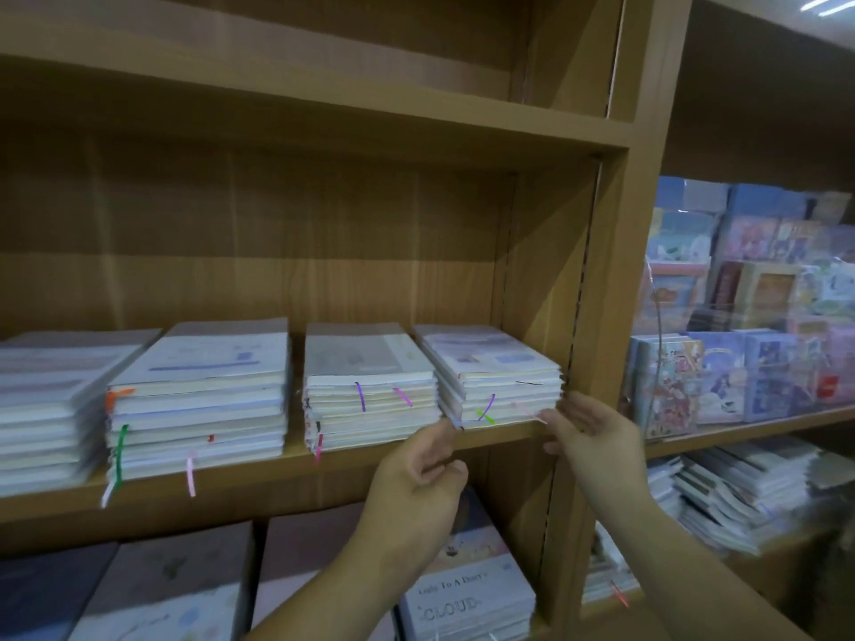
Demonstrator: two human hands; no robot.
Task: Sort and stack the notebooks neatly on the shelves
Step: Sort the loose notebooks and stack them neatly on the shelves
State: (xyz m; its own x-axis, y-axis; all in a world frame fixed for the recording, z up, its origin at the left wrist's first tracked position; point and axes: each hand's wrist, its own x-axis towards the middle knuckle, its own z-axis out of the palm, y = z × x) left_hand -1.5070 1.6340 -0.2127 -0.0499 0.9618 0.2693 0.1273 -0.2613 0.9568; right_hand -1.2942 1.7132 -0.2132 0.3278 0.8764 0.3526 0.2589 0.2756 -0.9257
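Observation:
Several stacks of pale notebooks with coloured ribbon markers lie flat on the middle wooden shelf. The rightmost stack sits against the shelf's right wall. My left hand hovers just in front of that stack's lower left corner, fingers loosely curled, thumb and forefinger close together near a bluish ribbon end; whether it pinches the ribbon I cannot tell. My right hand is at the stack's lower right corner with fingers extended, fingertips near a pink ribbon. The neighbouring stack stands to the left.
Two more stacks fill the shelf's left part. The shelf above is bare. Below lie notebooks, one printed "CLOUD". A wooden upright separates a right-hand bay with wrapped colourful notebooks and white stacks.

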